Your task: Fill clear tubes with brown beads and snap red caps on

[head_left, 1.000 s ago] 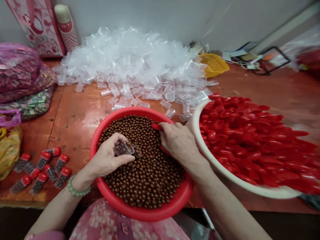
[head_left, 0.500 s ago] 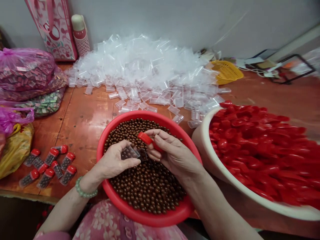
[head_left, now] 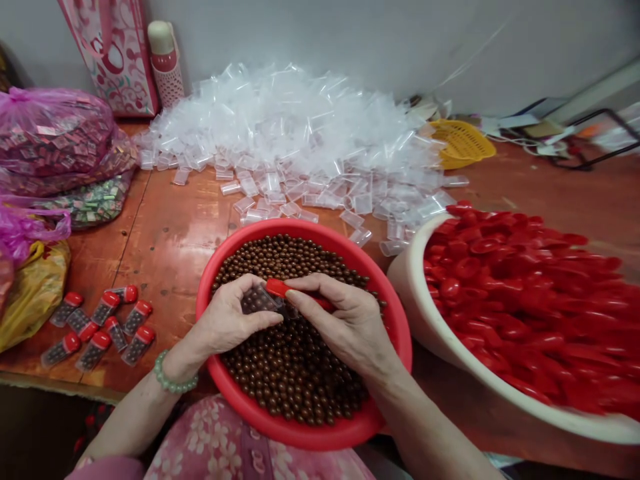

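Observation:
My left hand [head_left: 235, 317] is closed round a small clear plastic container [head_left: 260, 301] with brown balls inside. Between the thumb and fingers of my right hand [head_left: 345, 320] is a red cap [head_left: 277, 288], held at the container's open end; I cannot tell whether it touches the rim. Both hands are above a red basin [head_left: 400, 340] of shiny brown balls [head_left: 305, 393]. To the right, a white tub [head_left: 415, 293] is heaped with red caps [head_left: 525, 300]. Several filled containers with red caps [head_left: 105, 310] lie on the table at left.
A big pile of clear containers [head_left: 300, 133] lies behind the basin. Plastic bags of small packets [head_left: 60, 140] sit at far left, near a pink bag [head_left: 117, 60] and a bottle [head_left: 165, 67]. A yellow basket [head_left: 463, 143] stands at the back right of the wooden table [head_left: 165, 233].
My right hand has brought the red cap left and down to the container's mouth. My left hand keeps its hold on the container. The view has shifted slightly.

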`<action>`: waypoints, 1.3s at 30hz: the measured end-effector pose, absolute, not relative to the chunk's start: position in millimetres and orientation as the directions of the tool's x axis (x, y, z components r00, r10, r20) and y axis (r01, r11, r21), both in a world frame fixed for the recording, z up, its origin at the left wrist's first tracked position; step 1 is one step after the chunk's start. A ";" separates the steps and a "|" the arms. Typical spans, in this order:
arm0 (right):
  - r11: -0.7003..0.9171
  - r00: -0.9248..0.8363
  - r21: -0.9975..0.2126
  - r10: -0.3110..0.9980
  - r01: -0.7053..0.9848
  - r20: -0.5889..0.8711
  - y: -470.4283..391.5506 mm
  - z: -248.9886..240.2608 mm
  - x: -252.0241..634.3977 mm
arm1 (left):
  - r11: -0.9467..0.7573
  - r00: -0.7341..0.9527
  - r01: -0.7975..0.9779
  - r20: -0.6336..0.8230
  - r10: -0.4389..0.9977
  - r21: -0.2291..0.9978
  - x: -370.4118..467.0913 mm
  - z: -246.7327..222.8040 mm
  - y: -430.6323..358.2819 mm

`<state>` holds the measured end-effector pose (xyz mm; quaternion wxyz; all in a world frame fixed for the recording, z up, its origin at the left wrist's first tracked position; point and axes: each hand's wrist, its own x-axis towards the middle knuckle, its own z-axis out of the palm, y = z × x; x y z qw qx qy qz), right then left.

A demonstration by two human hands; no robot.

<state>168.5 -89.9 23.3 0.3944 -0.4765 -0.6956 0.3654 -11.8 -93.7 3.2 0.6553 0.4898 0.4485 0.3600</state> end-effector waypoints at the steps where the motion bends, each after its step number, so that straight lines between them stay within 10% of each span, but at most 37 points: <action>1: 0.317 -0.262 -0.853 0.939 0.415 0.222 -90.7 25.1 170.3 | 0.256 0.327 -0.038 -0.230 0.916 0.966 -11.8 3.3 -93.6; 27: 0.590 -0.348 -0.660 0.807 0.465 0.477 -93.0 16.2 143.4 | 0.215 0.330 -0.116 -0.167 0.929 0.970 -16.5 -2.8 -94.6; 39: 0.608 -0.516 -0.676 0.770 0.416 0.375 -90.9 11.2 155.0 | 0.173 0.315 -0.003 -0.163 0.935 0.985 -18.5 -2.2 -94.8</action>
